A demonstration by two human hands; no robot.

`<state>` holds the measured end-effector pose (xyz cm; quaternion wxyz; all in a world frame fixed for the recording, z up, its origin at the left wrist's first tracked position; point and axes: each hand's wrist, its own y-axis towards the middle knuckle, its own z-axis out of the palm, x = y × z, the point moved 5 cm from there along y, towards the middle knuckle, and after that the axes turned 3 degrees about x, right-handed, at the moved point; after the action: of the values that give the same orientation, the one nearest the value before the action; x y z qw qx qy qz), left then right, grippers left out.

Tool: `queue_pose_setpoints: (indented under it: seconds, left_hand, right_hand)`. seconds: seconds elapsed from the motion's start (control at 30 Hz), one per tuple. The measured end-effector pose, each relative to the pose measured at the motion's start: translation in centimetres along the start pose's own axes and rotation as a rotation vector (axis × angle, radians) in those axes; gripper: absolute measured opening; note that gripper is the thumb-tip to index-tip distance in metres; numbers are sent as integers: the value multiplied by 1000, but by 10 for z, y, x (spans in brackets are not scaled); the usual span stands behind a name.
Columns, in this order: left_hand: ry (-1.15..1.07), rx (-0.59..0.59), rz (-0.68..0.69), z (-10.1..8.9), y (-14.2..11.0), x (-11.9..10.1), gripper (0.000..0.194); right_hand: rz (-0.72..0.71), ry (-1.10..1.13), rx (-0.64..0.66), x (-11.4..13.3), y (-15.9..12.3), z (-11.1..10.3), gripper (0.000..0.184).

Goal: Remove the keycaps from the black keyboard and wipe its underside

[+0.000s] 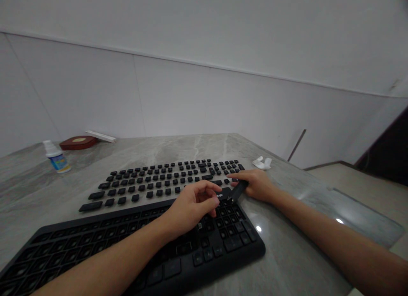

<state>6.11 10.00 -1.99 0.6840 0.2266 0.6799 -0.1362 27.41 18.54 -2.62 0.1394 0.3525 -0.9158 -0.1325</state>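
Observation:
A black keyboard (223,264) lies before me with most of its keycaps off; several remain around its near right part. My left hand (196,204) hovers over its right half, fingers loosely curled, thumb and index fingertip apart, and nothing visible between them. My right hand (256,184) is closed around a black handheld tool (238,190). This tool slants down to the keyboard's far right corner, where a thin shiny tip shows; whether it touches a key I cannot tell. Beyond the keyboard, loose black keycaps (149,178) are laid out in rows.
A white bottle with a blue label (59,160) stands at the left. Behind it are a reddish-brown box (78,142) and a narrow white box (101,136). Some crumpled white material (262,162) lies beyond my right hand, near the marble-patterned table's (204,149) right edge.

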Motion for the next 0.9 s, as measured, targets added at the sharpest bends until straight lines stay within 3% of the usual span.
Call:
queue_pose_setpoints:
  seconds: [0.9]
  left_hand:
    - [40,-41,-20,-1,-1,0,28]
  right_hand:
    - [-54,92,-37,3,3,10,17]
